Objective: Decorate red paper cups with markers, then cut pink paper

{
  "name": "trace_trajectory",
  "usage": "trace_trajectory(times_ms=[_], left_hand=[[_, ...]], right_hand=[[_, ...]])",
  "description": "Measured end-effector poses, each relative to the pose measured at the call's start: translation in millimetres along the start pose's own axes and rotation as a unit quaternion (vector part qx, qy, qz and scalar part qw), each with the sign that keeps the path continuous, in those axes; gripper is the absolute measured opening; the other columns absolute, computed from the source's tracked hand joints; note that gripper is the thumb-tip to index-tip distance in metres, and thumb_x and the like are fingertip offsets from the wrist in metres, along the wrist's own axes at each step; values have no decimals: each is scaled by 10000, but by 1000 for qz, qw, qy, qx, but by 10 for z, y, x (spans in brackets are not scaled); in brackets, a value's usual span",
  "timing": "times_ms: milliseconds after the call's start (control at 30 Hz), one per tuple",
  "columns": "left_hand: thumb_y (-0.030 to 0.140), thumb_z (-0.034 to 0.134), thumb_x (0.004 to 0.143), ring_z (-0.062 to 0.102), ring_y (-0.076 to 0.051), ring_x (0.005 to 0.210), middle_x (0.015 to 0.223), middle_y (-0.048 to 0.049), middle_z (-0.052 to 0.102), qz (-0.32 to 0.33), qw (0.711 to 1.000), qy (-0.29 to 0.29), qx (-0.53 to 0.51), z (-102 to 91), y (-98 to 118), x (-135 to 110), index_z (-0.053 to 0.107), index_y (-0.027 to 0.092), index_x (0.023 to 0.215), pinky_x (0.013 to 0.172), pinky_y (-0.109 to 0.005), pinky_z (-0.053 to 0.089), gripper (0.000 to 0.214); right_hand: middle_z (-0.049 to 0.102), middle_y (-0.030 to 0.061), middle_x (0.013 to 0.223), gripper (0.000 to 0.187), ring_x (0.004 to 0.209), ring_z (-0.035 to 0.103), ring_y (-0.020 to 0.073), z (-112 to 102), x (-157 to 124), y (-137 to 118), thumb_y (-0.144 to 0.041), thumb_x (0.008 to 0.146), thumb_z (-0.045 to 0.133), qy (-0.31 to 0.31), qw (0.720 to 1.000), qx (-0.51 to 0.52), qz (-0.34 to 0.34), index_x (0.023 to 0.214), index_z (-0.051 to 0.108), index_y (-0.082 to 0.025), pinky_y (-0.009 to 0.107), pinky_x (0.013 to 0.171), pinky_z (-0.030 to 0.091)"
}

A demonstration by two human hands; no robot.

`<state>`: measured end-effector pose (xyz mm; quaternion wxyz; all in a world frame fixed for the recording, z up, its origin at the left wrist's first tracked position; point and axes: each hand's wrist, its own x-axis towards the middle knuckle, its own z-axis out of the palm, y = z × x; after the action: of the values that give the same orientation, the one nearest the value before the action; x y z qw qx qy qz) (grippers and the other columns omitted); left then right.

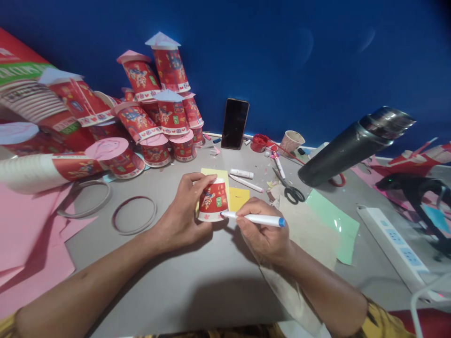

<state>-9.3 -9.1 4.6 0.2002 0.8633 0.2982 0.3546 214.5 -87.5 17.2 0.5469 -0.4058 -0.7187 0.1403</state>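
Observation:
My left hand (183,213) is closed around an upside-down red paper cup (213,200) that stands on a yellow sheet (239,197) on the grey table (197,281). In my right hand (262,230) I pinch a white marker with a blue end cap (257,218). Its tip touches the cup's rim at the lower right. Both forearms reach in from the bottom edge.
A heap of red paper cups with pink and blue paper lids (155,117) fills the back left. Pink paper (31,230) and two rings (134,215) lie left. Behind: a phone (235,123), scissors (291,190), a black flask (352,145). A power strip (391,244) sits right.

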Motion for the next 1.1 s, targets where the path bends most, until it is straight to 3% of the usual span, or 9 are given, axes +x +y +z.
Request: trace_trajectory(times_ms=[1100], left_hand=[[253,795,787,507,-402,1424,1476,-141,449,-25,1000,-17,-9,-13,-46,-11,382,313,1637,1197,-633,528,947]], right_hand=[[771,17,822,74,689,710,170,-12,1,-9,-185,1015,676,-17,1000,0,-6,990,723,-237,291,626,558]])
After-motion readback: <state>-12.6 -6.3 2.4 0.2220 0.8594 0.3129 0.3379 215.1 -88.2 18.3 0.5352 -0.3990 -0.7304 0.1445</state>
